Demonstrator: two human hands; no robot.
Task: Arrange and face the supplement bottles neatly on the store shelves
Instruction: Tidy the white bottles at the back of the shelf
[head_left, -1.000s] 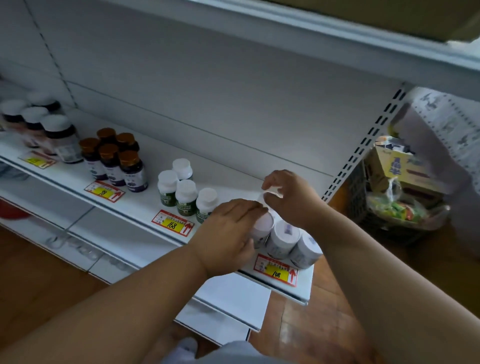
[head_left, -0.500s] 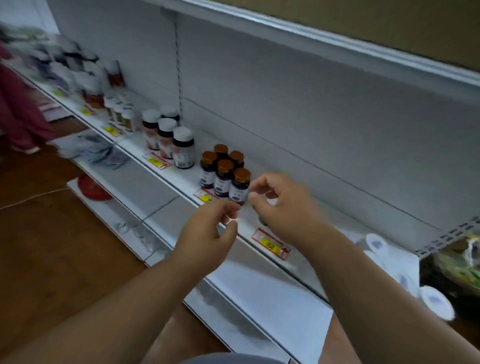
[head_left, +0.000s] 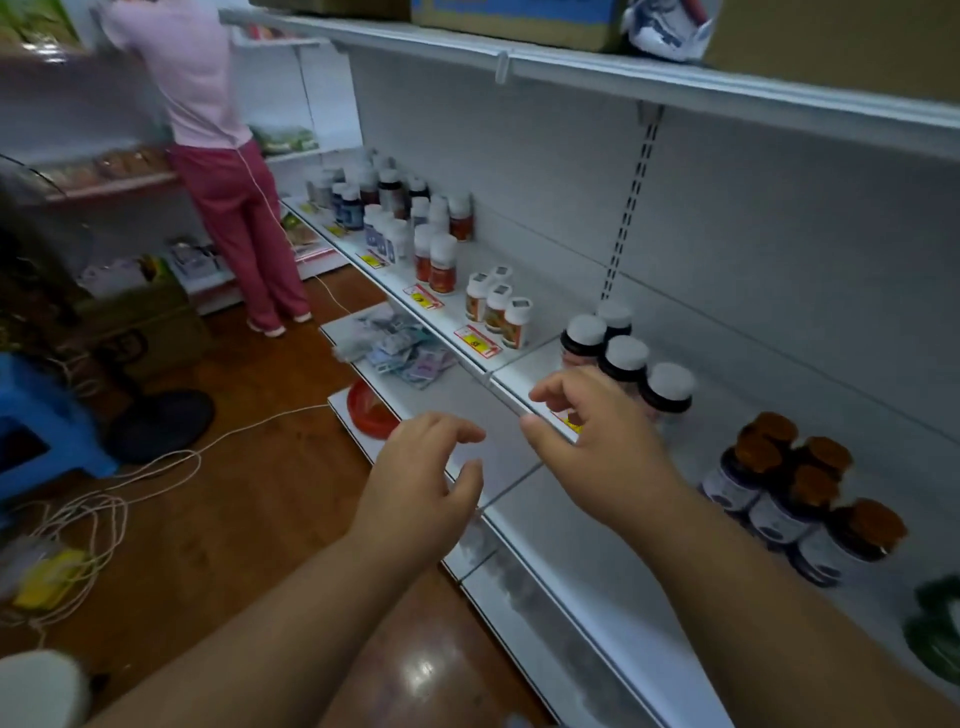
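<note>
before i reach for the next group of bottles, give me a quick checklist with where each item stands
1. Left hand free: ok, fingers loosely curled, holding nothing.
2. Right hand free: ok, thumb and fingers apart, nothing between them, hovering at the shelf edge.
3. Dark bottles with white caps upright and grouped: ok, all four standing just beyond the right hand.
4. Their labels facing forward: cannot tell, the right hand hides the fronts.
5. Brown-capped bottles upright: ok, clustered further right.
6. Price tag under the white-capped group readable: not ok, mostly covered by the right hand.
</note>
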